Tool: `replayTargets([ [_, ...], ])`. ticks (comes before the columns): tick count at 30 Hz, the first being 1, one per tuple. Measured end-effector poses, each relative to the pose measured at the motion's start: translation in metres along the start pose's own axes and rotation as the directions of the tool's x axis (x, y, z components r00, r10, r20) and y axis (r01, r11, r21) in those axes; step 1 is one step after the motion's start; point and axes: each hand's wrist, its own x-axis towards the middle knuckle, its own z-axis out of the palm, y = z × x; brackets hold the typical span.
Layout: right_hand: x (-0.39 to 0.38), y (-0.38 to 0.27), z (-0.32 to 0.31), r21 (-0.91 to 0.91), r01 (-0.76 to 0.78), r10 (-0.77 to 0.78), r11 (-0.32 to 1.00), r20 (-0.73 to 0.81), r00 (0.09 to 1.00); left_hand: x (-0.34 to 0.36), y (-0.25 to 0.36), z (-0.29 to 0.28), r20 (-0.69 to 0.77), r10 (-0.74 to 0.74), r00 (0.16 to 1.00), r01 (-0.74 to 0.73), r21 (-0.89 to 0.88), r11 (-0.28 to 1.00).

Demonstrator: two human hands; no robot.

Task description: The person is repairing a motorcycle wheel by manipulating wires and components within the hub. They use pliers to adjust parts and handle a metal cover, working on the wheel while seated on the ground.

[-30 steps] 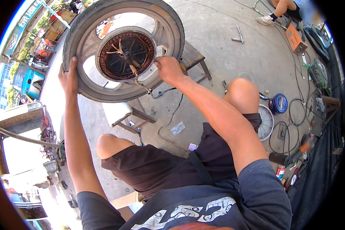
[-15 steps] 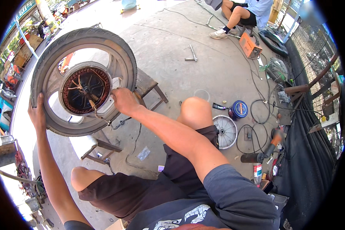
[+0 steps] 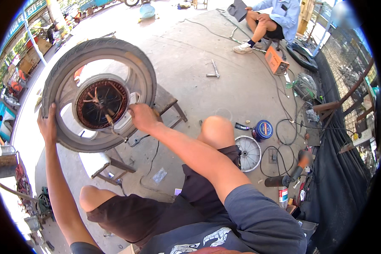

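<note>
A hub-motor wheel (image 3: 150,80) with a worn black tire and grey spokes stands tilted upright in front of me. Its open hub shows a ring of copper windings (image 3: 122,115). Light-coloured wires fan out at the centre and a cable (image 3: 119,136) hangs from it. My left hand (image 3: 48,125) is closed on the tire's left edge. On the other side, my right hand (image 3: 144,117) has its fingers curled around the wheel's grey metal rim or spoke; the exact grip is partly hidden. A wooden stool (image 3: 167,100) is partly behind the wheel.
A low bench (image 3: 114,167) stands below the wheel. Right of my knee lie a round metal hub cover (image 3: 248,157), a blue tub (image 3: 263,129) and an angle grinder (image 3: 290,174). Farther off are a T-handle wrench (image 3: 214,70), an orange machine (image 3: 277,61) and a seated person (image 3: 279,21).
The view has tilted up a little. The wheel has shifted slightly right with both hands still on it. More of the seated person and their grey hat shows.
</note>
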Motion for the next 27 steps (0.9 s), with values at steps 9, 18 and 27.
replayTargets([
  [9,0.003,0.008,-0.005,-0.026,-0.006,0.007,1.000,0.037,0.999,-0.002,0.022,0.007,-0.050,-0.051,0.997,0.056,0.095,0.994],
  [18,0.002,0.006,-0.003,-0.031,-0.005,0.007,0.999,0.039,0.999,-0.001,0.017,0.002,-0.058,-0.062,0.996,0.067,0.081,0.994],
  [27,0.004,0.008,-0.004,-0.015,-0.004,0.004,1.000,0.031,1.000,-0.002,0.025,0.004,-0.049,-0.067,0.997,0.071,0.087,0.994],
])
